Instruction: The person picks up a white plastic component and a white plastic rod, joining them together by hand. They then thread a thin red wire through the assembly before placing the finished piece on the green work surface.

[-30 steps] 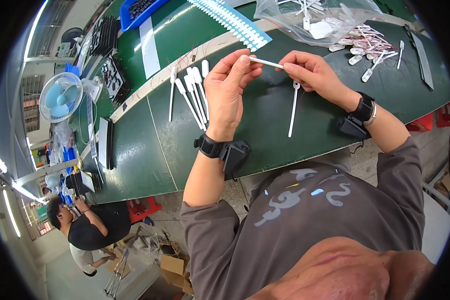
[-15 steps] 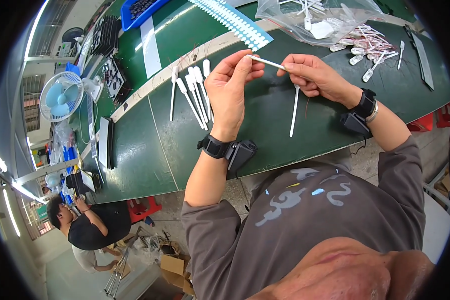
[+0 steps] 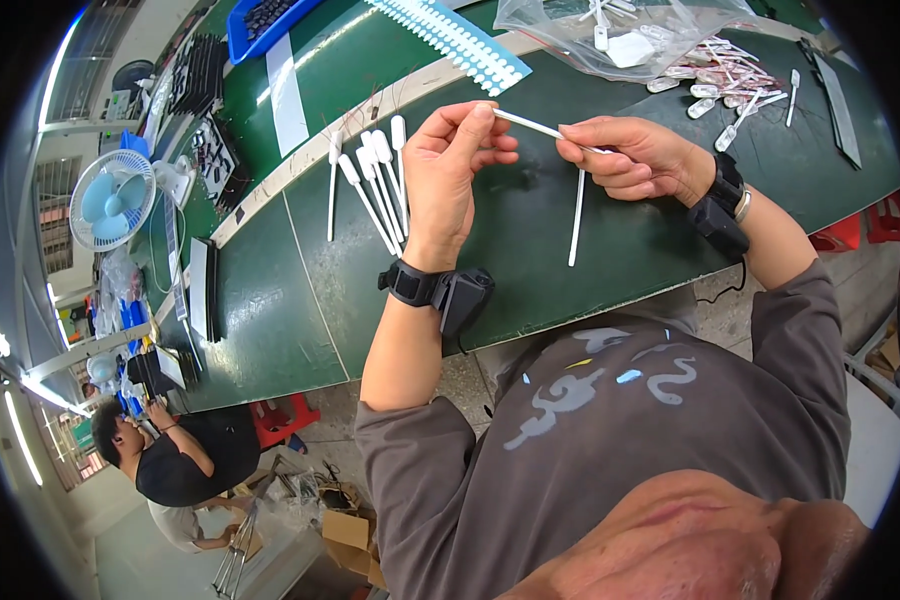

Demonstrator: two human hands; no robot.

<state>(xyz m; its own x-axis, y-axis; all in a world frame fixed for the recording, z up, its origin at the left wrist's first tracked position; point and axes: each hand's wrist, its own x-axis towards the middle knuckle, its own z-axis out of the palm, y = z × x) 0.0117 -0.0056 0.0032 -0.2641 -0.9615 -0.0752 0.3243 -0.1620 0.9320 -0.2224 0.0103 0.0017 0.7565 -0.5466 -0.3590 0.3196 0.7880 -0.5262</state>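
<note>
A thin white stick [image 3: 530, 123] spans the gap between my two hands above the green table. My left hand [image 3: 450, 165] pinches its left end between thumb and fingertips. Closed around its right end is my right hand [image 3: 638, 160], thumb on top and the other fingers curled. Below, another white stick [image 3: 576, 222] lies on the table, its upper end hidden behind my right hand. Left of my left wrist, several white sticks with wider rounded heads [image 3: 367, 190] lie roughly side by side, thin wires by their heads.
A clear plastic bag [image 3: 535, 32] of white parts lies at the far right, beside a pile of white pieces with red wires [image 3: 735, 75]. A blue sheet with white stickers [image 3: 510, 75] and a blue bin [image 3: 238, 38] stand farther back. A co-worker [image 3: 195, 455] sits left.
My right hand has turned slightly, its fingers curling more fully beneath the stick. The stick stays held between both hands. The whole view has shifted a little.
</note>
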